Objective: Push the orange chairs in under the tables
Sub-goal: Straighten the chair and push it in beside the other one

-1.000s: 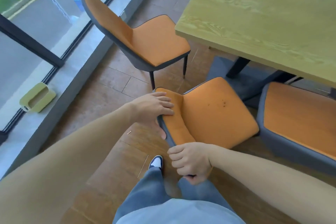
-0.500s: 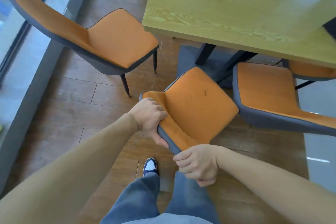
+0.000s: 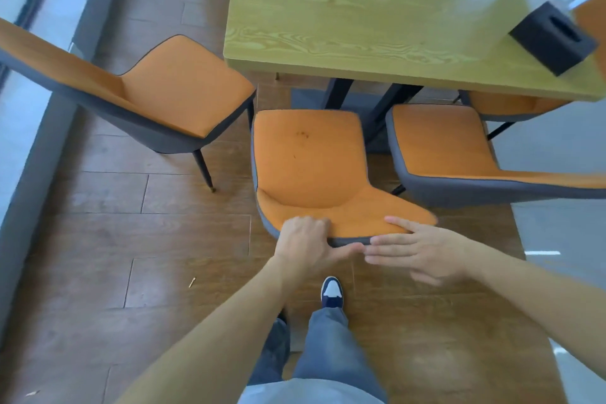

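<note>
Leftmost orange chair sits angled by the window, not tucked yet. The middle chair has swung round since a second ago and now faces the table square. Left hand grips its backrest top, fingers curled over; right hand has let go, fingers straight, maybe just touching (blurry). Looks ready to shove under

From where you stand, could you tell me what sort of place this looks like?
Probably a cafe or canteen dining area: matching orange chairs set around a wooden table, a black tissue box on it, and a large window alongside.
</note>
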